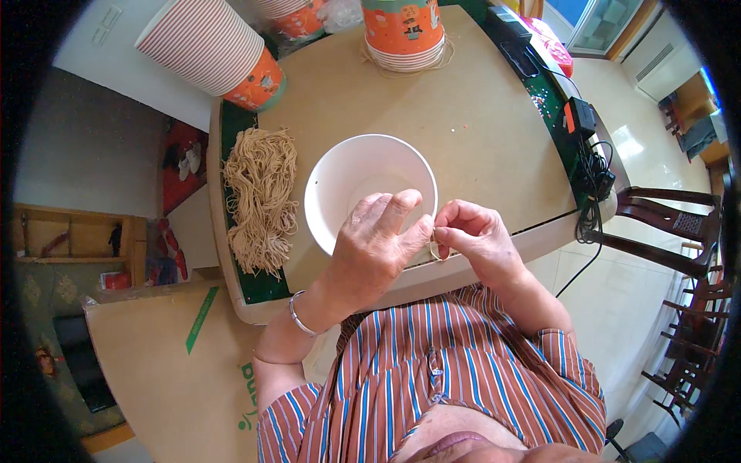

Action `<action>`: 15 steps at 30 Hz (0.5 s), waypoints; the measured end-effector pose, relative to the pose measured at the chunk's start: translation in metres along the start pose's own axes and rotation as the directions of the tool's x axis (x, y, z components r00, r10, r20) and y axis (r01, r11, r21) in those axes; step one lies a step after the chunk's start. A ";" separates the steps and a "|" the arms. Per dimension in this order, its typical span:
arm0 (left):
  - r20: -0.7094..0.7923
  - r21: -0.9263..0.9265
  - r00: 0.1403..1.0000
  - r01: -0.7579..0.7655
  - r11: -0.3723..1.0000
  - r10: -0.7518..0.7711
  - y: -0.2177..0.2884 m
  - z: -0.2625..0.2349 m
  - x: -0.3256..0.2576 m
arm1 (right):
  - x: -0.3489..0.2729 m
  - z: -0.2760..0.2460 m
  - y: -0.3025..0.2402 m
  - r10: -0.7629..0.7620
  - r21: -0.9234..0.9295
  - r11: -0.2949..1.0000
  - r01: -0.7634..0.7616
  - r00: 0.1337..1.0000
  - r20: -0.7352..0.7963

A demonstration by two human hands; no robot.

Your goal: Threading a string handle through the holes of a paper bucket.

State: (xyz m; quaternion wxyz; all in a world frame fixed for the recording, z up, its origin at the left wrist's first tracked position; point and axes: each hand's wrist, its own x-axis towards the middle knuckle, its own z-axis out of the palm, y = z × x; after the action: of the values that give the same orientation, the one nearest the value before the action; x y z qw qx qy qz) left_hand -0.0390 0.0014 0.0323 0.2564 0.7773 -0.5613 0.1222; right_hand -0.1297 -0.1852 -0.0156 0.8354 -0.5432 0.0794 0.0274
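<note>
A white paper bucket (328, 179) stands open side up at the near part of the table, with a small dark hole in its left wall. My left hand (370, 243) reaches over its near rim, fingers bent, the thumb at the right rim by a thin beige string (434, 251). What the left fingertips grip is partly hidden. Just right of the rim, my right hand (480, 238) is closed, pinching that string between thumb and forefinger. The string makes a small loop below the fingertips. A thick bundle of beige strings (261, 201) lies left of the bucket.
Nested orange-patterned paper buckets (208, 46) lean at the back left; another stack (404, 35) stands at the back. Black adapters and coiled cables (593, 174) hang along the right edge. A cardboard sheet (166, 370) is at lower left, a wooden chair (664, 224) at right.
</note>
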 end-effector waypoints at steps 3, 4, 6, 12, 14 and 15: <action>0.005 0.002 1.000 -0.002 1.000 0.002 0.000 0.000 0.001 | -0.002 0.002 0.000 -0.028 0.003 1.000 0.028 0.999 -0.041; 0.005 0.002 1.000 -0.001 1.000 0.001 0.001 0.000 0.001 | -0.002 0.004 0.000 -0.038 0.001 0.999 0.038 0.997 -0.072; 0.006 0.009 1.000 -0.007 1.000 0.007 0.001 -0.001 0.001 | -0.004 0.006 0.002 -0.049 -0.025 0.999 0.046 0.993 -0.111; 0.025 0.000 1.000 -0.001 1.000 0.001 0.000 -0.001 0.002 | -0.009 0.015 0.006 -0.131 -0.046 0.991 0.124 0.960 -0.246; 0.023 -0.003 1.000 0.003 1.000 -0.002 0.000 -0.001 0.002 | -0.009 0.018 0.008 -0.148 -0.028 0.989 0.146 0.953 -0.265; 0.020 -0.007 1.000 0.005 1.000 -0.005 0.000 -0.001 0.002 | -0.009 0.020 0.009 -0.157 0.017 0.986 0.168 0.950 -0.271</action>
State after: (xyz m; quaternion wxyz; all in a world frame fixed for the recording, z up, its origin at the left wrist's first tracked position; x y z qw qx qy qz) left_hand -0.0383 -0.0002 0.0340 0.2538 0.7791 -0.5623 0.1116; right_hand -0.1376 -0.1629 -0.0145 0.8271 -0.5296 0.1475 -0.1172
